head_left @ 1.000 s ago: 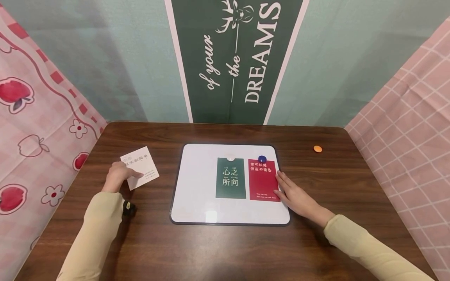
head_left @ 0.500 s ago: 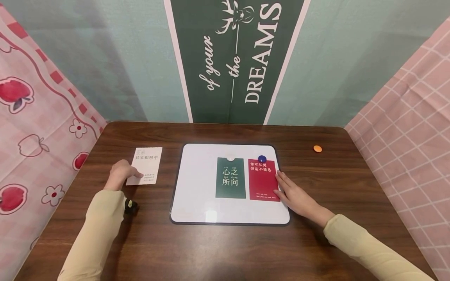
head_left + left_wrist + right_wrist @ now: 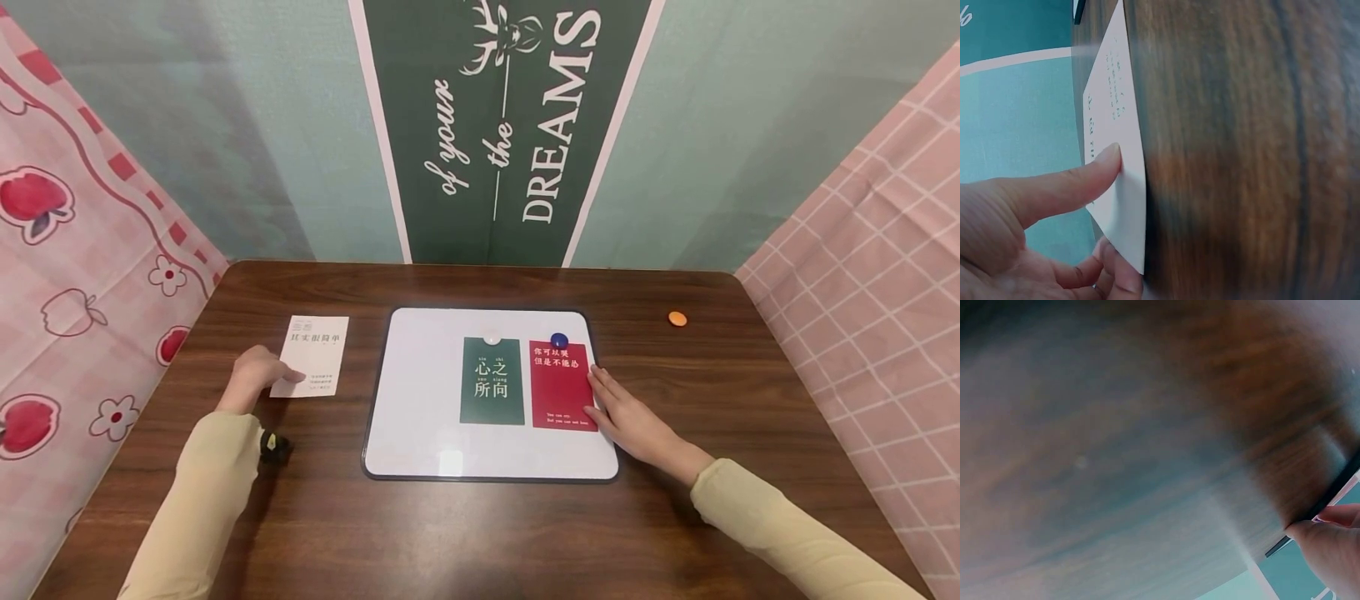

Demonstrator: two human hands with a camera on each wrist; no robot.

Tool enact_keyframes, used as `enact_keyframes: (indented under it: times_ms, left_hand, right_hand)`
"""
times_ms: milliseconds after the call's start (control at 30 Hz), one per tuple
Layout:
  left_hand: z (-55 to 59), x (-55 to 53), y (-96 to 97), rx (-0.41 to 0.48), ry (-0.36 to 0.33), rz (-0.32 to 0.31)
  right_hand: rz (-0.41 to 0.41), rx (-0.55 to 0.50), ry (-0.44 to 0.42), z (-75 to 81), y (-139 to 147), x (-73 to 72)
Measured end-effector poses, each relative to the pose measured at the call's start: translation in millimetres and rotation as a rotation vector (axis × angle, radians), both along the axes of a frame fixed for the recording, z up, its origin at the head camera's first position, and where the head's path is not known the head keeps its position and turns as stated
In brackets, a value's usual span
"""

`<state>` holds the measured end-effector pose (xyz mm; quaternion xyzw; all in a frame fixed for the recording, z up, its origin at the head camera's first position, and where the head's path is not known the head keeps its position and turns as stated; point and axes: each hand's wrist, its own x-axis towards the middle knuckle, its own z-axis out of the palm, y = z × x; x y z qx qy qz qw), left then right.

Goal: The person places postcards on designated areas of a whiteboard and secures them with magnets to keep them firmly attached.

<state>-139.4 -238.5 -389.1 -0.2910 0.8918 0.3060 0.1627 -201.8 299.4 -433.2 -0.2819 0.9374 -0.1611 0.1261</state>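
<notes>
In the head view my left hand holds a white card by its lower left corner. The left wrist view shows the thumb on the printed face of the card and curled fingers under its near end. My right hand rests with straight fingers along the right edge of a whiteboard, overlapping the side of a red card. A blue round magnet sits at the red card's top. Left of it lies a green card with a white magnet at its top.
An orange round magnet lies on the brown wooden table at the back right. Patterned cloths stand around it: a pink fruit cloth left, a pink checked cloth right, a green one behind.
The white card has turned from slanted to nearly upright and shifted a little right in my left hand's grip. The right hand and the whiteboard have stayed in place.
</notes>
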Motion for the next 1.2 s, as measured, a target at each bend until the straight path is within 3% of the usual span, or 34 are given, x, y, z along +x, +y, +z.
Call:
enact_keyframes:
  times_ms: [133,567,967,1200]
  left_hand:
    - [-3.3,-6.3,-4.7,-0.014,-0.047,0.008]
    - [0.6,1.9,-9.2,0.021,0.066,-0.022]
    - [5.5,2.7,-7.5,0.079,0.057,0.006]
    - [9.2,2.4,-4.6,0.099,0.083,-0.016]
  right_hand:
    - [-0.003,-0.003,0.003,-0.6,0,0.8]
    - [-0.006,-0.006,0.009,0.3,0,3.1]
    - [-0.007,-0.008,-0.002,-0.7,0,4.9]
    - [-0.006,-0.013,0.006,0.1,-1,5.8]
